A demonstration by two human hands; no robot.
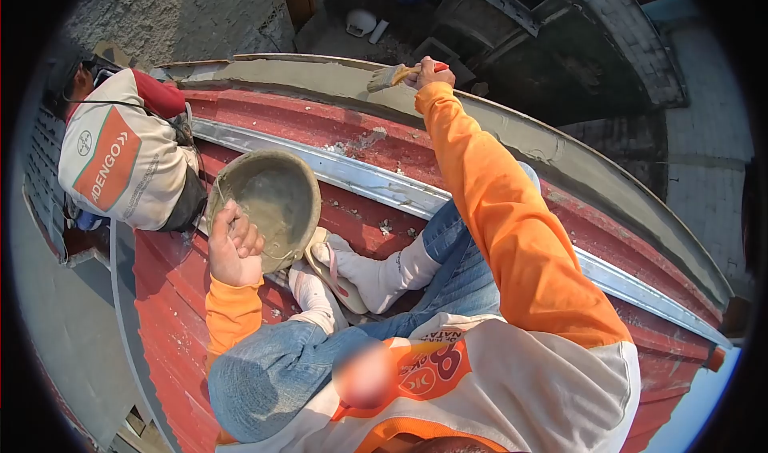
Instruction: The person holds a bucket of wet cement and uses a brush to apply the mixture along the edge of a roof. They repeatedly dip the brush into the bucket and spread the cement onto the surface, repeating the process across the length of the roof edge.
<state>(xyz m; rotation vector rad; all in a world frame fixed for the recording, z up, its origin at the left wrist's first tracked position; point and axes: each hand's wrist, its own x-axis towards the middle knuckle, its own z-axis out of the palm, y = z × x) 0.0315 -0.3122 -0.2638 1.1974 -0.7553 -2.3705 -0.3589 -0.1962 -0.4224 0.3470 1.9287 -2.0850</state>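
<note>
My right hand [430, 74] is closed around the handle of a paintbrush [389, 78], whose pale, wide bristles point left over the top of a grey cement-coated wall ledge [320, 75]. Closer to me, on the left, my left hand [235, 245] is closed at the near side of a round bucket [308, 193]. Its wire handle shows partly beside my fingers. Murky, greyish liquid lies in the bucket, which tilts a little towards me. My feet in white socks and a flip-flop [346, 291] rest just right of the bucket.
I sit on a red corrugated metal roof [172, 317]. A silver metal channel [384, 190] runs across it, with crumbs of mortar nearby. Another person [132, 153] crouches at the left. Beyond the ledge the ground drops to a lower level with a white helmet-like object [361, 22].
</note>
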